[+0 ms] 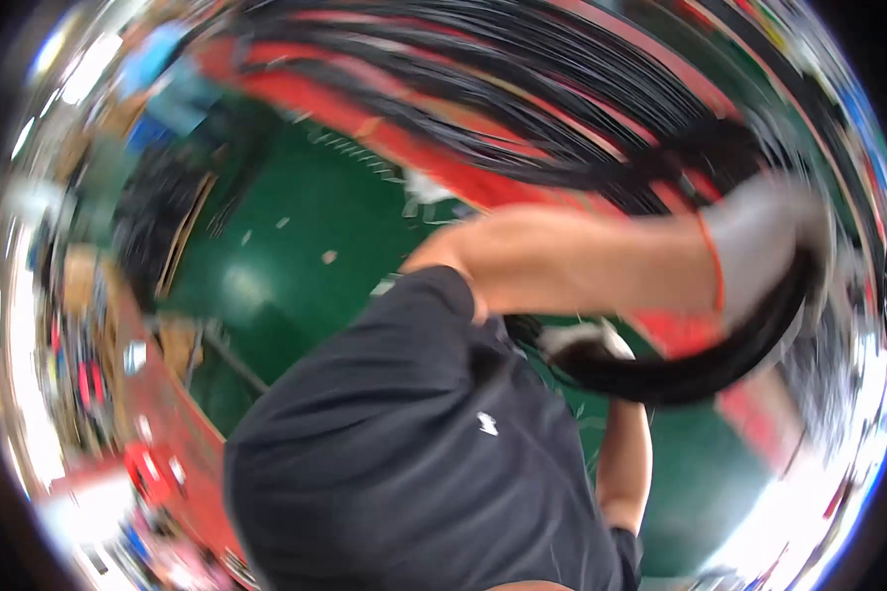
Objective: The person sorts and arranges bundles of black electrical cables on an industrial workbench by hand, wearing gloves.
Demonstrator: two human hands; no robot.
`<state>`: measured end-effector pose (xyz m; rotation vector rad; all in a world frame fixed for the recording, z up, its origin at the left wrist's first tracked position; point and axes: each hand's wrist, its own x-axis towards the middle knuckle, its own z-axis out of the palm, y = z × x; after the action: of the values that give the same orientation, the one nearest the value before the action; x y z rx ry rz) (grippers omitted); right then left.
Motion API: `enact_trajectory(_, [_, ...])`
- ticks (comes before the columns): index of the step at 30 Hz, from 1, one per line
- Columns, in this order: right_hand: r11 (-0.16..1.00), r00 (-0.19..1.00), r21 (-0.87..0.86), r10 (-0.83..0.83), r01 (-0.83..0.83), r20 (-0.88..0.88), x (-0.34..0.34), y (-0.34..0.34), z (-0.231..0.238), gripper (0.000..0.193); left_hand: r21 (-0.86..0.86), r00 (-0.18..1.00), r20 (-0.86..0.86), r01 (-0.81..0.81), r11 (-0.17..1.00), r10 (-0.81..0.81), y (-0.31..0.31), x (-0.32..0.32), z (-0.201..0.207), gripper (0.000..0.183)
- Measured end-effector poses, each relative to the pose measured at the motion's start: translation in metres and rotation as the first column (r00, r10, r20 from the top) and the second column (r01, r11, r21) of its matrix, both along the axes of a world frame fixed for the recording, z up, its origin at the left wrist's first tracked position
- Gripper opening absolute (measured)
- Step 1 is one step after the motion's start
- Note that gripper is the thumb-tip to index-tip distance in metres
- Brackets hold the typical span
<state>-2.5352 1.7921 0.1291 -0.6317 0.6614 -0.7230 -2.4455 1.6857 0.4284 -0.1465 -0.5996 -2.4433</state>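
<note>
One black cable bundle (690,382) is suspended in a curve between the fingers of the two gloved hands. The fingers of the left hand (767,241) are closed on its upper end; the fingers of the right hand (589,340) are closed on its other end. Motion blur hides the individual fingers. Count: one held bundle, two hands, one orange cuff edge (712,264), at the left wrist. Beyond the left fingers, a red tabletop (310,98) carries long black cables (522,98); their number cannot be determined. A green floor (306,227) extends below the fingers of both hands.
</note>
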Motion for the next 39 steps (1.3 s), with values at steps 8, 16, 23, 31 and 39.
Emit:
enact_trajectory(8, [0.814, 0.901, -0.415, -0.431, 0.408, 0.041, -0.123, 0.188, 0.03, 0.081, -0.075, 0.887, 0.075, -0.45, 0.89, 0.455, -0.06, -0.108, 0.106, 0.033])
enact_trajectory(16, [0.747, 0.78, -0.25, -0.624, 0.616, 0.055, -0.173, 0.365, 0.111, 0.11, 0.296, 0.992, -0.096, -0.052, 0.954, 0.084, -0.099, -0.232, 0.009, 0.022])
enact_trajectory(23, [0.745, 0.721, -0.217, -0.666, 0.631, -0.193, -0.328, 0.574, 0.191, 0.1, 0.494, 0.991, -0.124, 0.024, 0.869, 0.043, -0.05, -0.293, -0.022, 0.026])
enact_trajectory(31, [0.716, 0.623, -0.295, -0.697, 0.633, -0.356, -0.409, 0.477, 0.205, 0.091, 0.479, 0.904, 0.217, -0.427, 0.767, 0.369, 0.01, -0.405, -0.095, 0.022])
enact_trajectory(39, [0.672, 0.657, -0.076, -0.738, 0.737, -0.15, -0.522, 0.449, 0.193, 0.076, 0.02, 0.8, 0.409, 0.474, 0.88, -0.44, 0.299, -0.466, -0.274, 0.026])
